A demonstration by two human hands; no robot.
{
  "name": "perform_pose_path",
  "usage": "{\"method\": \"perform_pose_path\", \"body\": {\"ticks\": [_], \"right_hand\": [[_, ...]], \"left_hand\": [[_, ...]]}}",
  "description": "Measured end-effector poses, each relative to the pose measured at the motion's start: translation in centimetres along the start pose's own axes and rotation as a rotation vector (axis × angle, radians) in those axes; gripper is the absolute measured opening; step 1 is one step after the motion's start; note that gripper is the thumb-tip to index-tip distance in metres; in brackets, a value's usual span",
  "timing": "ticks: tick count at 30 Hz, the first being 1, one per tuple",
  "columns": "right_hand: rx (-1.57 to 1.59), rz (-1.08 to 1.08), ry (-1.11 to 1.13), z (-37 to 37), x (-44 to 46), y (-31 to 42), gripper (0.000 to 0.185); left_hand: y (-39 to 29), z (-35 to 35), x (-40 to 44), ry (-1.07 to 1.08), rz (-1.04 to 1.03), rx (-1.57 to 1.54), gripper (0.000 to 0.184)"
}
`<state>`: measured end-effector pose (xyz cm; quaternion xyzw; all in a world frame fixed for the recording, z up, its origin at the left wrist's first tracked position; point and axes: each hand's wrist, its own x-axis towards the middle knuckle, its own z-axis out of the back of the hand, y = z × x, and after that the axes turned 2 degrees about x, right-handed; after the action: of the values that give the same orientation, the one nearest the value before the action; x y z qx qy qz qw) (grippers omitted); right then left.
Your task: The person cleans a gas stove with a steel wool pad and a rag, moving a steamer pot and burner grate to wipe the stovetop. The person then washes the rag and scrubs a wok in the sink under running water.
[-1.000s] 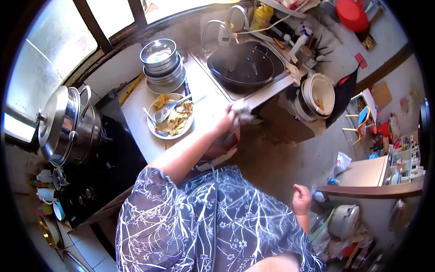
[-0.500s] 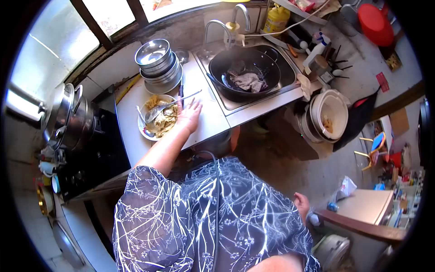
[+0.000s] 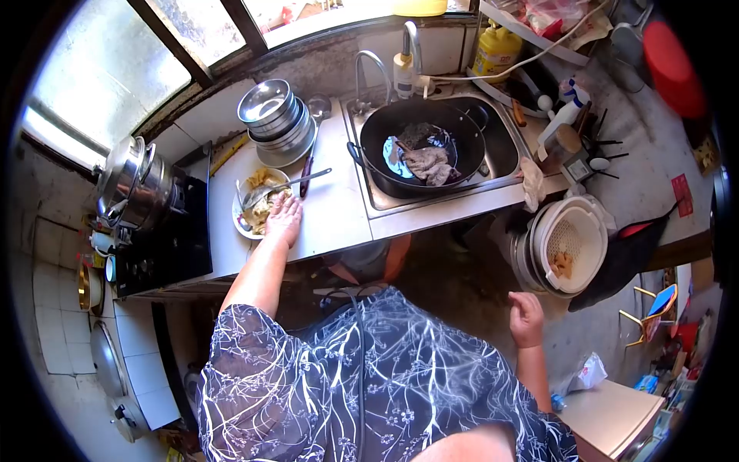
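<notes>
My left hand (image 3: 285, 221) lies over the right edge of a white plate (image 3: 238, 211), its fingers stretched out and reaching onto the food (image 3: 263, 206), a yellowish mass. A long-handled metal spoon (image 3: 296, 182) rests across the plate. Just beyond sits a knife with a dark handle (image 3: 306, 175). My right hand (image 3: 526, 318) is raised at my right side, fingers loosely curled, nothing visible in it. A black wok (image 3: 371, 159) stands in the sink, with a greyish cloth (image 3: 429, 165) inside.
Stacked metal bowls (image 3: 265, 104) stand behind the plate. A pot (image 3: 127, 185) sits on the black stove (image 3: 165, 246) at left. White strainer baskets (image 3: 593, 258) are right of the sink (image 3: 504, 150). A low table (image 3: 608, 416) is at lower right.
My left hand has moved left and closer to the plate, away from the knife handle. My right hand has risen forward into fuller view. The camera view has shifted.
</notes>
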<state>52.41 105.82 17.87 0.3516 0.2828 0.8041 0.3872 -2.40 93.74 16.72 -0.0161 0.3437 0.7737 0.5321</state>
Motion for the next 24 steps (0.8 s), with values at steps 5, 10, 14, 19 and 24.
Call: {"method": "perform_pose_path", "body": {"ticks": [5,10,14,19,24], "right_hand": [[0.036,0.057,0.062,-1.5,2.5,1.2,0.026],[0.030,0.082,0.130,-2.3,4.8,2.2,0.025],[0.024,0.111,0.102,-3.7,6.4,3.5,0.023],[0.042,0.170,0.168,-5.1,8.1,5.3,0.025],[0.036,0.172,0.149,-5.6,10.7,7.0,0.016]], "left_hand": [[1.7,-2.1,-0.7,0.055,0.080,0.035,0.051],[2.9,-2.8,-2.3,0.052,0.050,0.005,0.051],[4.3,-4.5,-3.6,0.030,-0.026,0.116,0.052],[5.7,-8.5,-5.9,-0.031,0.027,0.009,0.051],[5.9,-11.2,-8.6,-0.283,0.056,-0.082,0.048]]}}
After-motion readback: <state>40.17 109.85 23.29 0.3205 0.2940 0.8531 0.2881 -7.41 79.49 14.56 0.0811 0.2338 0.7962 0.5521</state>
